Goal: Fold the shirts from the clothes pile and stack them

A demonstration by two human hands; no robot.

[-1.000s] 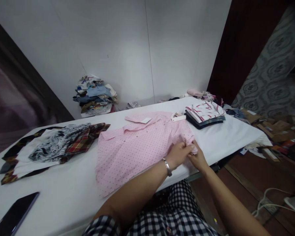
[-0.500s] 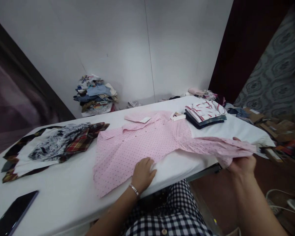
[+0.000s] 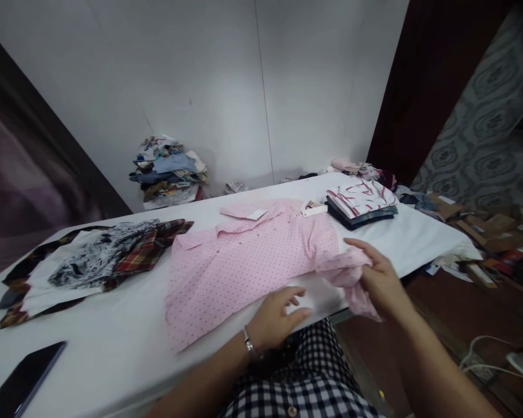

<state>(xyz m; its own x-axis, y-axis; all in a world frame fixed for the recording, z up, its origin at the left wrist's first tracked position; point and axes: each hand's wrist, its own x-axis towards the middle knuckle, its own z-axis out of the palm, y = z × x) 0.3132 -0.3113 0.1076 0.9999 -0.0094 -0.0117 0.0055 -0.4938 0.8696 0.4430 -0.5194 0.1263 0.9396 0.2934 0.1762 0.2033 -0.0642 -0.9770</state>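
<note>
A pink dotted shirt lies spread on the white-covered table, its white collar toward the right. My right hand grips the shirt's sleeve, which is bunched up and hangs partly past the table's front edge. Close to the shirt's lower edge is my left hand, fingers apart and slightly curled, with nothing in it. Some of the sleeve cloth is hidden behind my right fingers.
Folded clothes are stacked beside the collar. Overlapping garments lie at the left, with a phone nearer me. A tall clothes pile stands by the wall. Cardboard boxes and a white cable are on the floor at right.
My right hand has drawn the sleeve inward to the left, so the once stretched sleeve is now bunched. My left hand has lifted off the shirt's edge and moved right.
</note>
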